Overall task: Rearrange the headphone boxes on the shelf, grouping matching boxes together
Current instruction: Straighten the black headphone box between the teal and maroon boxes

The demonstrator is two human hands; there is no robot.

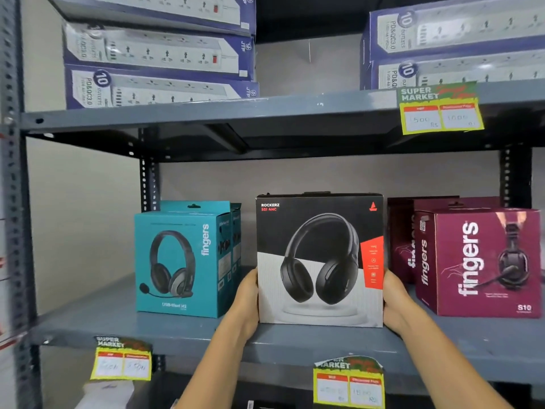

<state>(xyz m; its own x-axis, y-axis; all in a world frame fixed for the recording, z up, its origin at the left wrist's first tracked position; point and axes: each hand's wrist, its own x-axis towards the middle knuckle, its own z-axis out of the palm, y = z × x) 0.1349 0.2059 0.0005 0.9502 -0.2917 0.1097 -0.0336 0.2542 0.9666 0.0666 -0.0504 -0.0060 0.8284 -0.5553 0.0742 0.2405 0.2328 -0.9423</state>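
Observation:
A black and white Rockerz headphone box [320, 261] stands upright in the middle of the grey shelf [118, 323]. My left hand [246, 302] grips its lower left edge and my right hand [396, 302] grips its lower right edge. To its left stand teal Fingers headset boxes [182, 261], one in front with more behind it. To its right stand maroon Fingers S10 boxes [483, 261], one in front and others behind.
The upper shelf [206, 113] carries stacked blue power-strip boxes [159, 54] at left and more [454, 45] at right. Yellow price tags [441, 110] hang from the shelf edges. A perforated metal upright [11, 202] runs down the left side.

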